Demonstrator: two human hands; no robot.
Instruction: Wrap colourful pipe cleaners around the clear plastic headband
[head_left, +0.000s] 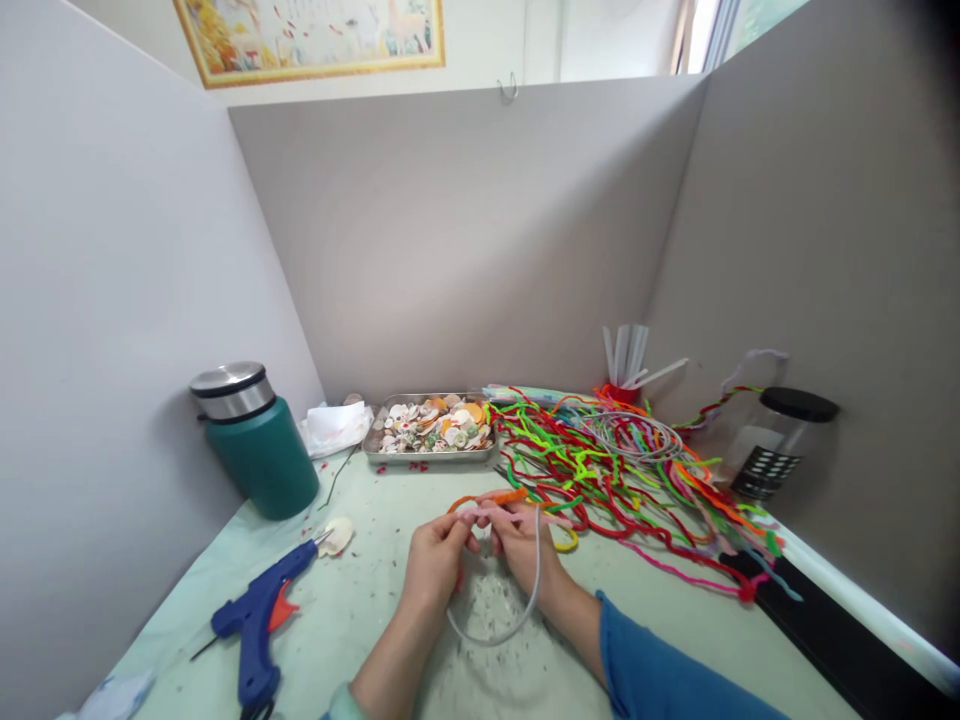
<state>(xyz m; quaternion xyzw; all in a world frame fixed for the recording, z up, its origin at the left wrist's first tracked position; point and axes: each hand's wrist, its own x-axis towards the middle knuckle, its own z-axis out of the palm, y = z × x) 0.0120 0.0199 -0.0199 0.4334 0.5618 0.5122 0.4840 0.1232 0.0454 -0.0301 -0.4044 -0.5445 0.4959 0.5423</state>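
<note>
My left hand [436, 560] and my right hand [525, 545] meet at the middle of the table, both with fingers pinched around a pink pipe cleaner [517, 517] wound onto a thin grey hoop [525, 600]. An orange pipe cleaner [504, 497] lies just beyond my fingertips. The grey hoop curves down below my hands toward me. A yellow loop [568, 542] sits to the right of my right hand.
A heap of coloured pipe cleaners [622, 470] covers the right side. A metal tray of shells [431, 425] stands behind. A blue glue gun [259, 620] and a shell [337, 535] lie at the left, by a green flask [255, 440]. A black-lidded jar [780, 440] stands far right.
</note>
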